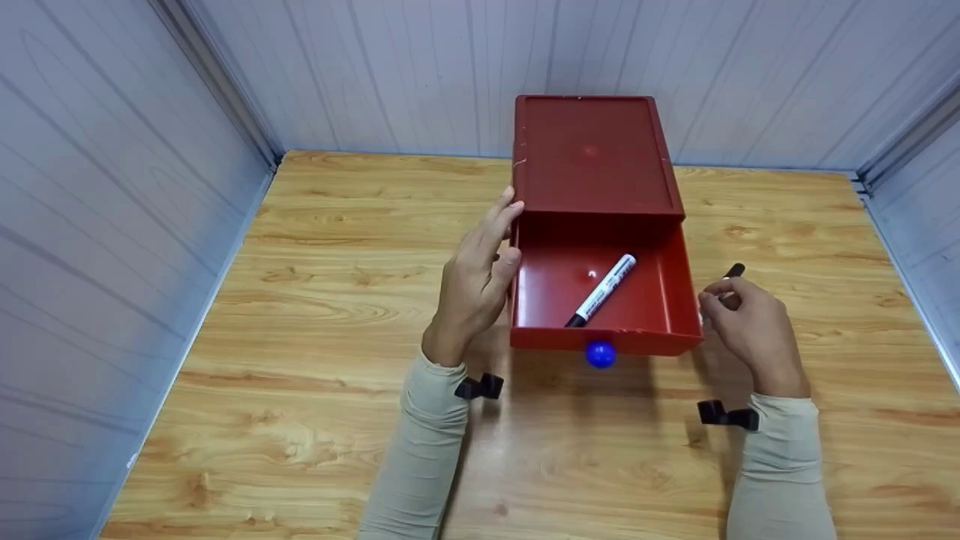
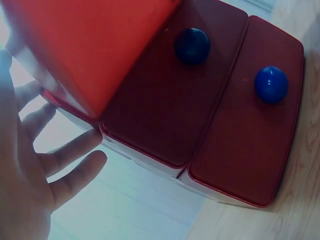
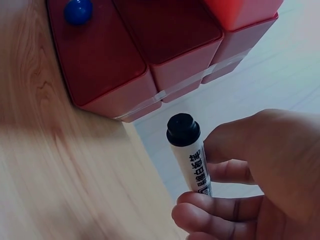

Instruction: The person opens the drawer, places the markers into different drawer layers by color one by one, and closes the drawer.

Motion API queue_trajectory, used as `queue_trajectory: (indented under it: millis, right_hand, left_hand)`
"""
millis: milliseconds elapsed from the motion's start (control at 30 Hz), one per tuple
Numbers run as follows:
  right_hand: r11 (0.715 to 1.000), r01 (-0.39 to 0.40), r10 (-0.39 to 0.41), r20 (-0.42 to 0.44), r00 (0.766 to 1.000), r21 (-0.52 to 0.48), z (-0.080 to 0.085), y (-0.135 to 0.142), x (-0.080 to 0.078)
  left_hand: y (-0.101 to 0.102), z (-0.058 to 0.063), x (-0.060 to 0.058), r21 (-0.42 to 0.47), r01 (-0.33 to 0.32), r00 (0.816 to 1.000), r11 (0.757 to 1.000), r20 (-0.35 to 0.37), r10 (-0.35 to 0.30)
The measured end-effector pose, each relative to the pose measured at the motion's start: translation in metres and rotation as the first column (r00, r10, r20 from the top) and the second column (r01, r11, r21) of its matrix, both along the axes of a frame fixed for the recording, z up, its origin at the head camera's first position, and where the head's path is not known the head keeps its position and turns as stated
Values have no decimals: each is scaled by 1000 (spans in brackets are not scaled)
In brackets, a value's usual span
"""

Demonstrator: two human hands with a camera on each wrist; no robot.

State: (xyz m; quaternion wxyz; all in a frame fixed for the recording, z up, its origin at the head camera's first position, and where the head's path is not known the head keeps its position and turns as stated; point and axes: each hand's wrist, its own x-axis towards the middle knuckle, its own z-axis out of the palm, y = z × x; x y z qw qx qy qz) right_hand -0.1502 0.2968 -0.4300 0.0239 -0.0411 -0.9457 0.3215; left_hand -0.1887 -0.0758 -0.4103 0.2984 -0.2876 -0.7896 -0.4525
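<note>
A red cabinet (image 1: 592,154) stands against the back wall with its top drawer (image 1: 551,262) pulled out. In that drawer a white marker with black ends (image 1: 606,286) lies slantwise; a blue ball knob (image 1: 600,355) sits on the front. My left hand (image 1: 472,277) is at the drawer's left side, fingers spread and fairly straight, the fingertips by the cabinet's front edge. To the right of the drawer, my right hand (image 1: 754,330) pinches another white marker (image 3: 192,165) with a black end, between thumb and fingers, held tilted above the table.
Two lower drawers, the middle (image 2: 155,100) and the bottom (image 2: 240,125), are closed, each with a blue knob. Clear tape (image 3: 160,95) runs down the cabinet's side. Pale panels (image 1: 420,75) wall in the wooden table (image 1: 322,300) at back and sides.
</note>
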Motion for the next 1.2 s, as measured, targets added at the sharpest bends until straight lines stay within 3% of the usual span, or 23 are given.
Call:
queue_trajectory:
  millis: [233, 433, 733, 1000, 1200]
  right_hand:
    - [998, 52, -53, -29, 998, -46, 6, -3, 2]
    - [991, 77, -83, -52, 995, -106, 12, -7, 4]
    - [963, 118, -154, -135, 979, -241, 19, -13, 8]
    - [884, 66, -176, -198, 964, -462, 25, -19, 8]
    - [751, 29, -249, -242, 938, -660, 35, -28, 8]
  left_hand:
    - [1, 3, 0, 60, 71, 997, 996, 21, -72]
    - [1, 1, -2, 13, 107, 994, 994, -27, -107]
    - [3, 0, -1, 18, 106, 994, 994, -12, -106]
    - [4, -2, -4, 25, 114, 993, 993, -32, -113]
    - [4, -4, -3, 30, 110, 994, 993, -28, -109]
